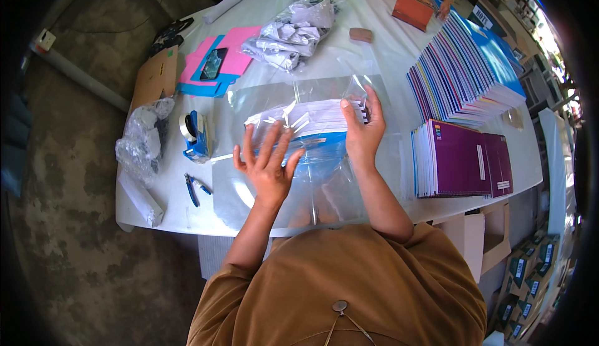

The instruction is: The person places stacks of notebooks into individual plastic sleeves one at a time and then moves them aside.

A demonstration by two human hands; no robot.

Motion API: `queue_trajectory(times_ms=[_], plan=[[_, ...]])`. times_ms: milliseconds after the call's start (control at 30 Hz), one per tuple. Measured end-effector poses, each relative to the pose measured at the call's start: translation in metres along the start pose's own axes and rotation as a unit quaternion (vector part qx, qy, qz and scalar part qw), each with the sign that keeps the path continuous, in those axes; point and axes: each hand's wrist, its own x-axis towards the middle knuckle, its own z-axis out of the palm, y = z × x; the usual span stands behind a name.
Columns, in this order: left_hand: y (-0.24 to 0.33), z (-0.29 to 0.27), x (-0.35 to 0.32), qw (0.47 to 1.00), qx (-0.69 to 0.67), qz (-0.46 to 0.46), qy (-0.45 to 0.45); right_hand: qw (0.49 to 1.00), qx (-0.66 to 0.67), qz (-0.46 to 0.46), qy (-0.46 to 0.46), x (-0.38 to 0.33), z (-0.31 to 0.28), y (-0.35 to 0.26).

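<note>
A stack of notebooks [312, 118] with white page edges and a blue cover lies inside a clear plastic bag [324, 184] on the white table [399, 53]. My left hand [268, 162] rests flat with fingers spread on the plastic over the near left part of the stack. My right hand [362, 127] grips the stack's right end through the bag, fingers curled over the page edges.
A blue tape dispenser [196, 135] and blue-handled pliers [194, 188] lie to the left. Pink and blue sheets [218, 59] sit far left, crumpled plastic [293, 31] behind. Purple notebooks [462, 159] and a fanned row of colourful notebooks [462, 71] fill the right.
</note>
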Motion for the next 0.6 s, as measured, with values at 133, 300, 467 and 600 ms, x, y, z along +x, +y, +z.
queue_trajectory(times_ms=[133, 300, 467, 600], plan=[[0.017, -0.007, 0.021, 0.99, -0.072, 0.039, -0.112, 0.938, -0.302, -0.168, 0.003, -0.016, -0.007, -0.009], [0.021, -0.005, 0.028, 0.973, -0.186, -0.02, -0.135, 0.867, -0.4, -0.278, -0.1, -0.038, -0.006, -0.011], [-0.005, -0.017, 0.028, 0.935, -0.349, -0.051, 0.046, 0.915, -0.158, -0.35, 0.121, -0.047, -0.03, 0.021], [-0.032, -0.019, 0.019, 0.915, -0.345, -0.165, 0.126, 0.819, -0.316, -0.419, -0.233, -0.077, -0.055, 0.042]])
